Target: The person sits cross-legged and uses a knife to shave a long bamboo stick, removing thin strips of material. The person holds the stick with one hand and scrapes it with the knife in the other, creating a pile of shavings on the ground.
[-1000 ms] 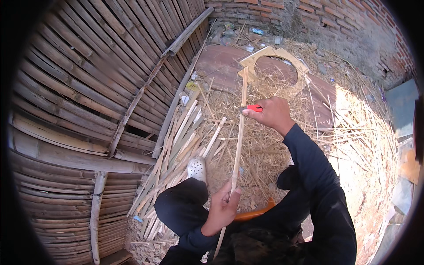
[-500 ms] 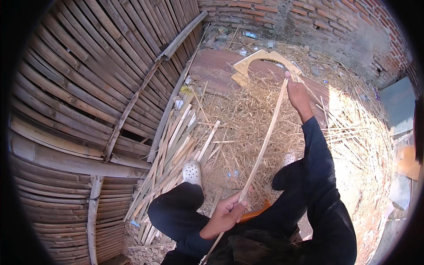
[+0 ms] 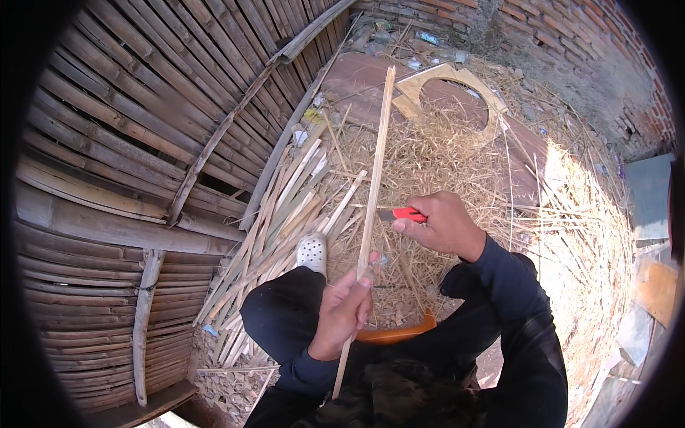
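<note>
A long, pale bamboo strip [image 3: 378, 164] stands nearly upright across the view, its far end above the shavings and its lower end by my lap. My left hand [image 3: 342, 310] is closed around its lower part. In my right hand [image 3: 444, 225] is a knife [image 3: 408, 214] with a red handle, its short dark blade pointing left. The blade's tip is close to the strip's right edge; I cannot tell whether it touches. Below my hands lies a heap of bamboo shavings [image 3: 421, 164].
Many split bamboo strips [image 3: 271, 242] lie in a pile at the left, beside my white clog [image 3: 311, 253]. A slatted bamboo wall [image 3: 143, 143] rises on the left. Farther off are a wooden arch-shaped piece [image 3: 492, 100] and a brick wall [image 3: 571, 43]. An orange curved edge [image 3: 399, 332] shows below me.
My right hand has come back from the strip's far end toward me, and the knife in it now shows. The strip has swung left and stands more upright in my left hand.
</note>
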Available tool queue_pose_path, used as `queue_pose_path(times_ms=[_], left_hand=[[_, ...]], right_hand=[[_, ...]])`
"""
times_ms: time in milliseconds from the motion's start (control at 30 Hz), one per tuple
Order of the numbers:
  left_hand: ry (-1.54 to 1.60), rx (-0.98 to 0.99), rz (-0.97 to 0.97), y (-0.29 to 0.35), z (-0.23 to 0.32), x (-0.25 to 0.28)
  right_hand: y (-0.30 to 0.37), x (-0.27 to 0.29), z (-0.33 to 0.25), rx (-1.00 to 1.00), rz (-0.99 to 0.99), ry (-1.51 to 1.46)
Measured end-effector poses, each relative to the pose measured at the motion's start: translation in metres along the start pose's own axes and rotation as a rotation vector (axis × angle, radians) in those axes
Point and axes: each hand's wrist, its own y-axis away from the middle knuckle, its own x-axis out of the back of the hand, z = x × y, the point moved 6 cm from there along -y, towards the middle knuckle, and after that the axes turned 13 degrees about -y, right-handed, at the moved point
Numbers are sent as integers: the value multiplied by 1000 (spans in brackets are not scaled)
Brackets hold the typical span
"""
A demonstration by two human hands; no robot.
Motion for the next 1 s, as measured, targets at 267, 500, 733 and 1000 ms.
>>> queue_pose_path(times_ms=[267, 500, 733, 1000], left_hand=[[-184, -85, 37, -5, -4, 5], [-247, -68, 77, -6, 0, -1], [-223, -30, 30, -2, -15, -5], [-419, -170, 122, -11, -11, 7]], right_hand=[[11, -32, -23, 158, 9, 148], [-1, -22, 0, 131, 175, 261], [-9, -14, 10, -32, 131, 226], [6, -41, -15, 158, 59, 217]])
